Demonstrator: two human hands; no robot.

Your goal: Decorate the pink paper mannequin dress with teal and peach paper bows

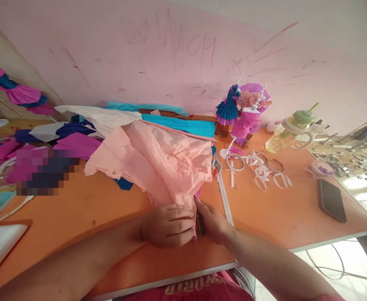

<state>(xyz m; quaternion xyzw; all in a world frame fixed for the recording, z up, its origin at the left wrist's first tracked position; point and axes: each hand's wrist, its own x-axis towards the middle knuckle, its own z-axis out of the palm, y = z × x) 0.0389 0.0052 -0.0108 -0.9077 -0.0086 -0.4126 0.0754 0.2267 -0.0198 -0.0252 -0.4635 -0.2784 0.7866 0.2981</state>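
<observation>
A large crinkled sheet of peach crepe paper [170,154] spreads over the pile at the back and narrows toward me. My left hand [169,225] has its fingers curled over the gathered near end of the paper. Right beside it, my right hand [213,221] is closed around a dark narrow tool [200,223] at the paper's right edge. The fingers hide most of that tool, so its kind is unclear.
Folded turquoise paper [180,125] lies behind. Small paper dresses on stands [229,106], a drink bottle [291,129], tape rolls and white ribbon loops [261,172], and a phone [332,200] occupy the orange table's right side. Magenta paper [77,144] lies left.
</observation>
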